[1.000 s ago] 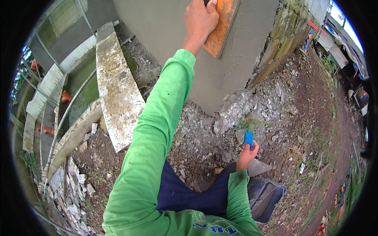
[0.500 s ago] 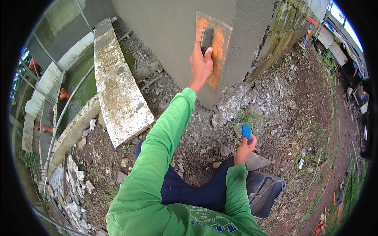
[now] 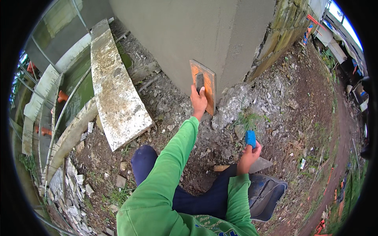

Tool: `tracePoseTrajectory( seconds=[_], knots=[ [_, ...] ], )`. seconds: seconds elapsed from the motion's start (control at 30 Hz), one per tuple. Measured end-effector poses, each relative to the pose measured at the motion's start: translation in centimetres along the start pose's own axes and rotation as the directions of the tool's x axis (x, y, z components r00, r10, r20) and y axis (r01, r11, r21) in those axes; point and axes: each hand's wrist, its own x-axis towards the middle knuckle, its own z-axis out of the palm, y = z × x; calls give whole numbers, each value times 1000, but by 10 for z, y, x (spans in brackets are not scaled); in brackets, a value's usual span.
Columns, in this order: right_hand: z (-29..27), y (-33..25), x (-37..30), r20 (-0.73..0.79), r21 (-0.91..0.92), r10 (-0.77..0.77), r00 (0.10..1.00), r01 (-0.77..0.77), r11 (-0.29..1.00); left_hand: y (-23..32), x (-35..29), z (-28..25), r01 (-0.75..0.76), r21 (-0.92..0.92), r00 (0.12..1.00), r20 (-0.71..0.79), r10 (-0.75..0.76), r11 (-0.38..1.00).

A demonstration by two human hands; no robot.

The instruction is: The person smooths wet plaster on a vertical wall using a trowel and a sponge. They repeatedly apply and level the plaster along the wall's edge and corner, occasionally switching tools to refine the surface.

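In my left hand [image 3: 199, 103] is a plastering float [image 3: 210, 89], its worn orange board tilted and its dark handle wrapped by my fingers. The float lies against the lower part of the grey plastered wall [image 3: 185, 35], near its corner. My right hand [image 3: 249, 157], lower and to the right, pinches a small blue block [image 3: 250, 137]. Just behind that wrist a flat grey pointed piece [image 3: 260, 165] shows; whether it joins the block I cannot tell. Beside my right forearm sits a black tub [image 3: 267, 196].
A long pale slab [image 3: 118, 86] slopes over the rubble on the left, next to a basin of green water [image 3: 80, 88] with metal pipes. Broken stones [image 3: 73, 196] lie lower left. Rough rubble and grass [image 3: 250, 120] border the wall's foot.
My left hand has brought the float down the wall, from higher up to near its bottom edge. The right hand with the blue block has shifted slightly down and right.
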Motion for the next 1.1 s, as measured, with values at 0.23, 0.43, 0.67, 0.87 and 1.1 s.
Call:
tracePoseTrajectory(
  seconds=[0.23, 0.43, 0.67, 0.87, 1.1],
  knots=[
    [8, 9, 8, -18, 19, 3, 1000, -2, 1000, 205, 126, 20, -283, -62, 957, -84, 278, 957],
    [19, 4, 1, 28, 24, 24, 999, -25, 999, 148, 106, 7, -235, -17, 972, -8, 235, 972],
    [12, -5, -8, 44, 14, 95, 995, -95, 995, 19, 22, 7, -50, -43, 999, -15, 50, 998],
    [8, -6, -5, 32, 16, 98, 995, -99, 995, 168, 136, 9, -329, -102, 944, -77, 322, 939],
    [0, -25, -15, -12, -9, 90, 996, -90, 996, 11, 42, 9, -145, 15, 987, -73, 146, 989]
  ],
)
